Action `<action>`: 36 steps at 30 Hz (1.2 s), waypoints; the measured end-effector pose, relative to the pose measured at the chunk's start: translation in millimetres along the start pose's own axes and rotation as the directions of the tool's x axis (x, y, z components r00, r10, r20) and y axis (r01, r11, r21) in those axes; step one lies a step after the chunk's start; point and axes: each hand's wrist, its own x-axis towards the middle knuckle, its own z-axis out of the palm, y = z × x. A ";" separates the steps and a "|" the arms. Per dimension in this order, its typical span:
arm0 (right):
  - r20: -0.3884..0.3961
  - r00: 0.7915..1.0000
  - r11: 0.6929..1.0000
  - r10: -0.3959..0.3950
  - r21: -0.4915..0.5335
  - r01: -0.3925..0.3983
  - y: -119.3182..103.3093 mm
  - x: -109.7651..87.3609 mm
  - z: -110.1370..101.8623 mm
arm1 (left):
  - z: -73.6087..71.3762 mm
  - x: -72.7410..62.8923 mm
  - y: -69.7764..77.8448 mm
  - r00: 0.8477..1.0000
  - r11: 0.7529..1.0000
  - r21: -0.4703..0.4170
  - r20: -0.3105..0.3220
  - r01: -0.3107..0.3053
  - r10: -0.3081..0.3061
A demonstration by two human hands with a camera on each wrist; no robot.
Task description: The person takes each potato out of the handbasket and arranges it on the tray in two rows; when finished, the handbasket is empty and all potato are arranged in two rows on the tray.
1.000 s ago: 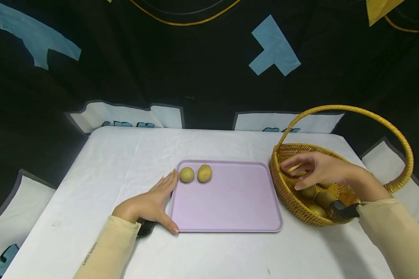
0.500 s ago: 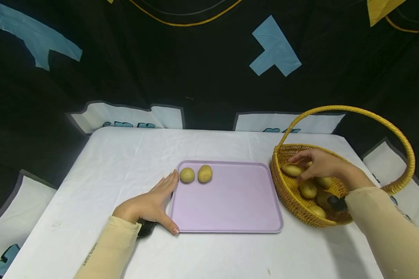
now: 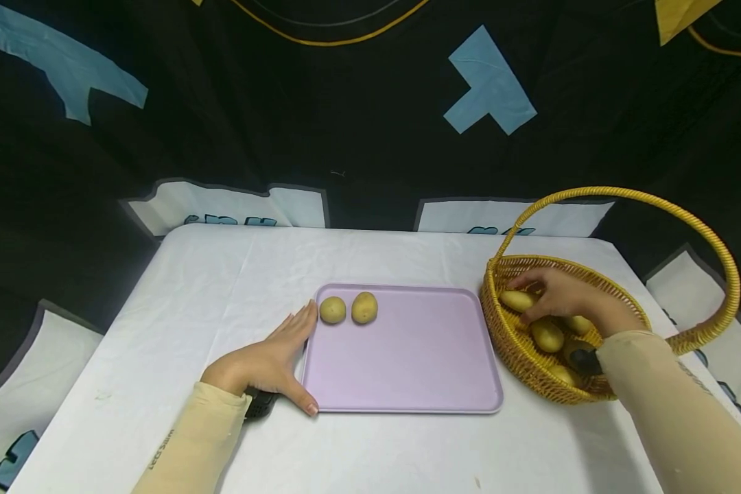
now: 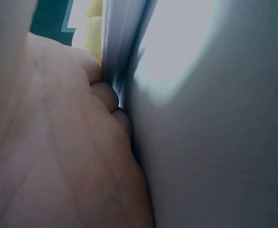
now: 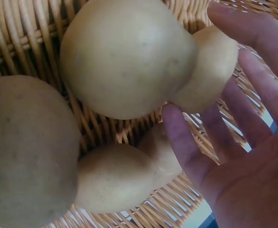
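My left hand [image 3: 265,363] lies along the left edge of a pale purple tray [image 3: 420,357], fingers straight and thumb at its near corner. Two potatoes, a rounder one [image 3: 333,310] and a longer one [image 3: 364,308], sit in the tray's far left corner. In the left wrist view, the fingers touch the tray's side [image 4: 124,33]. My right hand [image 3: 558,298] reaches into a wicker basket [image 3: 515,363], thumb and forefinger either side of a potato [image 3: 519,300]. The right wrist view shows the fingers spread near that potato [image 5: 212,69].
Several other potatoes lie in the basket, one [image 3: 547,335] just below the right hand. The basket's tall arched handle [image 3: 630,195] rises over the right forearm. A white cloth covers the table [image 3: 222,295]; a black curtain [image 3: 284,116] hangs behind.
My right hand has gone lower into the basket and settled around a potato at its left side, fingers closer together than before. The left hand and tray have stayed put.
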 end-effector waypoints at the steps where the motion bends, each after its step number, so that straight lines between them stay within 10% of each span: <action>1: 0.001 1.000 1.000 -0.008 -0.001 0.008 0.8 0.6 0.3 | 0.0 -0.1 -0.1 1.000 1.000 0.000 0.000 0.000 0.000; 21: 0.003 0.999 0.998 -0.053 -0.026 0.053 0.1 6.9 7.1 | 0.0 0.8 -0.9 1.000 1.000 0.002 0.000 0.000 0.000; 36: -0.166 0.986 0.998 -0.008 0.058 0.018 -19.6 -15.6 -7.8 | 0.4 2.1 0.1 1.000 1.000 0.006 -0.002 -0.005 0.005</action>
